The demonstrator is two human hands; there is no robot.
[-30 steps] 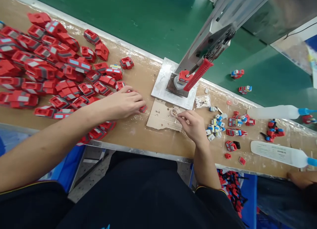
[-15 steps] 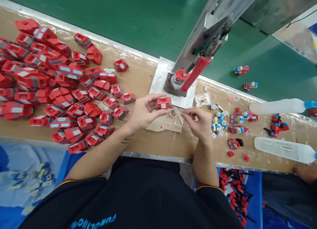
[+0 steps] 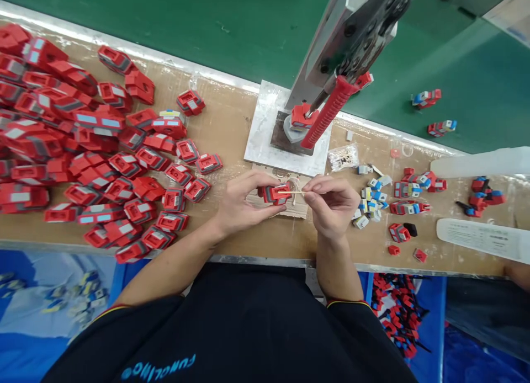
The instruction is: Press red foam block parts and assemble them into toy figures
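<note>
Between the thumb and fingers of my left hand (image 3: 246,202) is a red and grey toy part (image 3: 276,193), held over a torn piece of cardboard (image 3: 301,211). My right hand (image 3: 332,203) pinches a thin wooden stick (image 3: 297,192), whose far end lies over the red part. Whether the tip touches it is too small to tell. Just behind the hands, a press with a red handle (image 3: 331,111) stands on a metal plate (image 3: 259,134), and another red part (image 3: 301,117) sits under it.
Many red parts (image 3: 99,123) are heaped at the left. A bag of cotton swabs (image 3: 343,157), small white and blue pieces (image 3: 372,202) and two plastic bottles (image 3: 480,239) lie at the right. A blue bin (image 3: 434,311) stands below the front edge. A person's arm shows far right.
The red part in my left hand has been turned and lowered slightly. The stick in my right hand has come over it. The whole view has shifted a little.
</note>
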